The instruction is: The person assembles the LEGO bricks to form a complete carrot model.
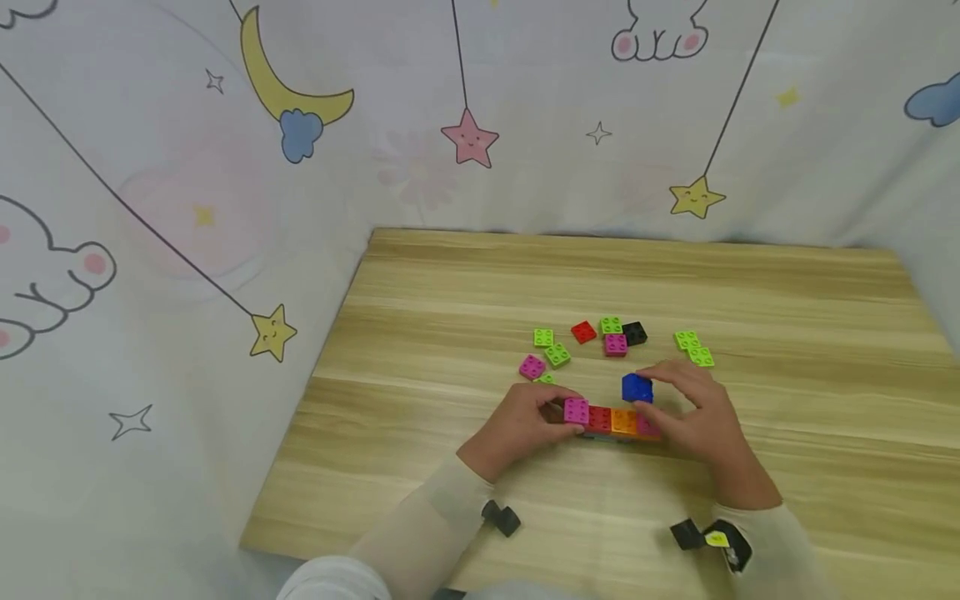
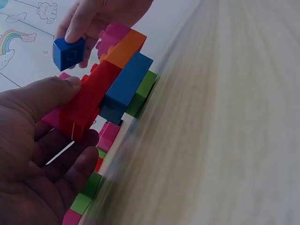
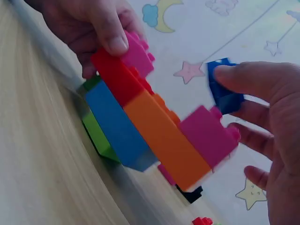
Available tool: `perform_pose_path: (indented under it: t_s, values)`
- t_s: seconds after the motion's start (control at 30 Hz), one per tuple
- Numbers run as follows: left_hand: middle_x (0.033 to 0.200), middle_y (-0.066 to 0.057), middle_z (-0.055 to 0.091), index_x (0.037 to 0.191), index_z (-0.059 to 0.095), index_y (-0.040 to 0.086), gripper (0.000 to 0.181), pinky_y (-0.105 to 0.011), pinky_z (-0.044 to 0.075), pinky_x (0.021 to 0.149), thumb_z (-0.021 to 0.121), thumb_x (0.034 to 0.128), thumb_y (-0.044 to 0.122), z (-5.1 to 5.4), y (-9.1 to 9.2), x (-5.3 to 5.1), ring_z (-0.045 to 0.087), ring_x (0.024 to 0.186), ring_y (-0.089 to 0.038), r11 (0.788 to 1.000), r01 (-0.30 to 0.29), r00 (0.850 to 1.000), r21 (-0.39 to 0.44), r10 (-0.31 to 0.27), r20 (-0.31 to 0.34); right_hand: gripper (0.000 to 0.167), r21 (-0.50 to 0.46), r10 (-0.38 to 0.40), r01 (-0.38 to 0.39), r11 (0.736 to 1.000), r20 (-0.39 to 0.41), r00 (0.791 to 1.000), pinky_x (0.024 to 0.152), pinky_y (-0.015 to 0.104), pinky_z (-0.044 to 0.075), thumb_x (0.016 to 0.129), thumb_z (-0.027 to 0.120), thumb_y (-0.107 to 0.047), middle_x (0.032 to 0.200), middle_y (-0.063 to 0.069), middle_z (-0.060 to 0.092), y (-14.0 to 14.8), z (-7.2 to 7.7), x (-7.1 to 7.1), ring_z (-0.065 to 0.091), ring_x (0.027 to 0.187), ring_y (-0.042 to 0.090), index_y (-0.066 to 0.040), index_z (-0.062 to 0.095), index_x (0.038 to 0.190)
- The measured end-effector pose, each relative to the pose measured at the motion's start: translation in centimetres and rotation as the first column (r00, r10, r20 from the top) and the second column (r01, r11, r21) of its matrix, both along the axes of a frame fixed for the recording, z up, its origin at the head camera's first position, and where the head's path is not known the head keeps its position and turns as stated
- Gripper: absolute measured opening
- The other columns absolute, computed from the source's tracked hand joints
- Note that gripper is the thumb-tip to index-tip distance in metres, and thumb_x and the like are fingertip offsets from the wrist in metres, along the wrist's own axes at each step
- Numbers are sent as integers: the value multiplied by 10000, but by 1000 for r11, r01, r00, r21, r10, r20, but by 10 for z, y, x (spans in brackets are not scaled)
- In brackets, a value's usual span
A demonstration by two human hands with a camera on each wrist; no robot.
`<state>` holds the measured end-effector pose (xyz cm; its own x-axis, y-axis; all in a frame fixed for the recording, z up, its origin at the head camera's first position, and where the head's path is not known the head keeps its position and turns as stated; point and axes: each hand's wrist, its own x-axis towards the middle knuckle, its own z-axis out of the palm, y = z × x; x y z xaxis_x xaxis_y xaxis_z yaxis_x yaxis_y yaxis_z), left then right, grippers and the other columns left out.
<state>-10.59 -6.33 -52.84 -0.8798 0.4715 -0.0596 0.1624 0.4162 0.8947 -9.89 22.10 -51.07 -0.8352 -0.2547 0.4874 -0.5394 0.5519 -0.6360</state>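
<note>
My left hand (image 1: 517, 421) grips the left end of a built stack of toy building bricks, its thumb on the red brick (image 2: 89, 98). Beside the red brick in that row is an orange brick (image 3: 164, 140). A pink brick tops each end, the left one (image 1: 577, 410) and the right one (image 3: 211, 136). Under the row sit a blue brick (image 3: 119, 124) and, lowest, a green brick (image 2: 142, 93). Above the right part of the stack, my right hand (image 1: 697, 412) pinches a small blue brick (image 1: 637, 387) between thumb and fingers, apart from the stack.
Loose bricks lie on the wooden table (image 1: 420, 333) beyond the hands: several green ones (image 1: 543, 337), a red one (image 1: 583, 332), a black one (image 1: 635, 333) and pink ones (image 1: 616, 345). A printed white curtain (image 1: 540, 192) stands behind the table.
</note>
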Motion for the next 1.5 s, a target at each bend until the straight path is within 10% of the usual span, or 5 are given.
perform_pose_path:
  t_s: [0.13,0.43,1.5]
  values:
    - [1043,157,725,1177,771,220,326,-207,569,807,865,869,271,-1,0,-2,681,900,-31,1000,8,999,7,-7,-44,467,113,109,-105,988,-29,994,946,341,358,690,938,-67,1050,-16,755,-7,3,7,617,1042,186,-158,781,1120]
    - [1060,124,738,1178,771,193,327,-210,572,807,864,870,251,-1,0,-1,684,895,-6,1000,14,999,22,-13,-47,379,247,95,-93,965,2,995,886,447,333,723,942,-164,1003,-26,755,-11,4,12,627,1010,233,-179,787,1069]
    - [1071,137,727,1210,762,210,369,-212,564,825,871,862,261,-1,2,0,668,917,-20,1000,21,998,-6,-22,-56,405,153,63,-79,985,108,992,963,449,337,751,939,-142,1036,-113,739,-9,-13,20,639,1010,147,-250,784,1109]
